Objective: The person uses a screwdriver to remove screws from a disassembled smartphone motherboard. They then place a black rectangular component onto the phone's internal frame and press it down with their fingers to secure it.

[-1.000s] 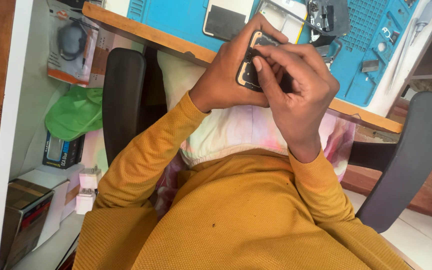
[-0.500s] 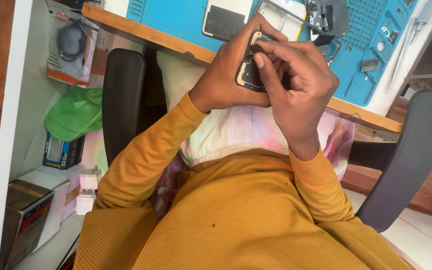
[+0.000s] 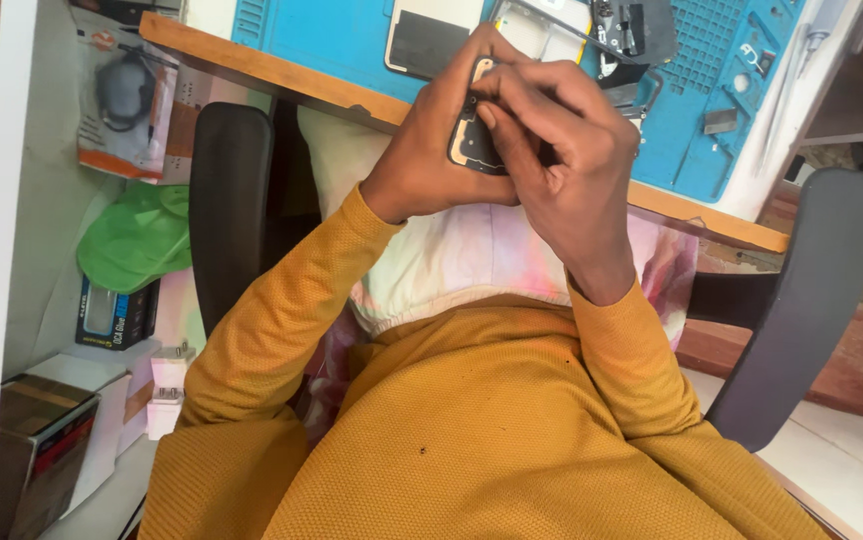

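Both hands meet at 12 o'clock of the view, above the lap. The left hand (image 3: 442, 150) is closed around a small dark phone part (image 3: 472, 140), fingers wrapped behind it. The right hand (image 3: 567, 150) overlaps it from 3 o'clock, fingers curled, fingertips (image 3: 487, 112) pressed on the part's face. The part sits just in front of the wooden desk edge (image 3: 272, 72). A blue work mat (image 3: 332, 30) lies beyond. A green bag (image 3: 137, 240) rests at 9 o'clock.

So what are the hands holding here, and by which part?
Both hands grip one small dark phone part. The left hand wraps its left edge and back; the right hand presses its fingers on the front.
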